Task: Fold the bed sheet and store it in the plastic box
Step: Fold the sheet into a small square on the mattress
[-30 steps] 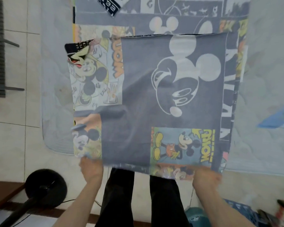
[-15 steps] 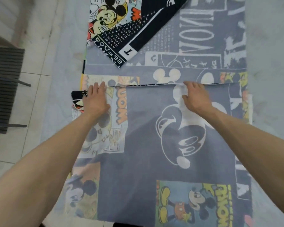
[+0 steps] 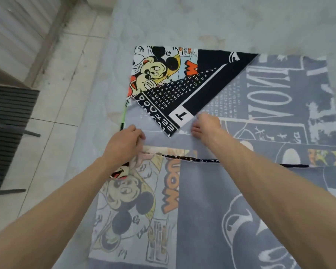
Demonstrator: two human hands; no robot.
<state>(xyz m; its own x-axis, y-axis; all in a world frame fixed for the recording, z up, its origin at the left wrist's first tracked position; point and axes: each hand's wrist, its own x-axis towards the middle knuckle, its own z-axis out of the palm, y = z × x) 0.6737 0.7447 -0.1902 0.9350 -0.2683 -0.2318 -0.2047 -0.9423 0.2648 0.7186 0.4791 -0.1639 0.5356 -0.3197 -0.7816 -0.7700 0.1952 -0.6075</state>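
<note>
A grey cotton bed sheet printed with cartoon mice and block lettering (image 3: 270, 117) lies spread over a pale grey quilted mattress (image 3: 182, 22), filling the centre and right of the frame and running off the lower edge. Its upper left corner is turned back in a triangle, showing the brighter printed face in black, yellow, orange and white (image 3: 175, 82), with the tip of that flap pointing down toward the middle of the frame. A folded edge of the sheet crosses the picture just below centre. The left hand (image 3: 122, 144) sits at the sheet's left border, near that folded edge, its fingers curled and pinching the grey cloth. The right hand (image 3: 207, 127) rests just beside the flap's lower tip, fingers bent down onto the fabric; whether it grips the cloth cannot be told. Pale floor tiles (image 3: 62, 90) fill the left side, with a dark slatted rack (image 3: 8, 129) at the left edge.
</note>
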